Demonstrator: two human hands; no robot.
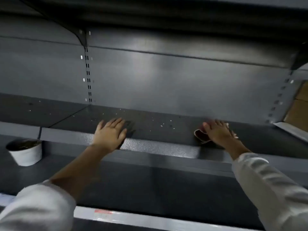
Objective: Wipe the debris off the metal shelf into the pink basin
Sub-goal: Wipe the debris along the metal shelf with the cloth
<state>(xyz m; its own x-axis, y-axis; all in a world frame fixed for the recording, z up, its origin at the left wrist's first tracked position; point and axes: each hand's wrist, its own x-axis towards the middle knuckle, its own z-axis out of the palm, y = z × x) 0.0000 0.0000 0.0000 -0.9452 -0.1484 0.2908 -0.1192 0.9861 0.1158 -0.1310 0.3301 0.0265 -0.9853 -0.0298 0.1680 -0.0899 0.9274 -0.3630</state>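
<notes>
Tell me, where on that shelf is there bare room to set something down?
Between the left hand and the right hand the metal shelf lies open but strewn with crumbs. Right of the cloth looks bare.

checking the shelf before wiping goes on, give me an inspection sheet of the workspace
surface: grey metal shelf, front lip bare
job's things: pale crumbs scattered on the shelf between the hands; dark red cloth flat on the shelf; no pink basin in view
clutter: white tub on the lower shelf, at left
grippers: left hand flat on the shelf edge, fingers spread, holding nothing; right hand pressed flat on the cloth
cables: nothing seen
surroundings: slotted upright on the back panel, another shelf overhead, red label on the lower shelf's front strip
</notes>
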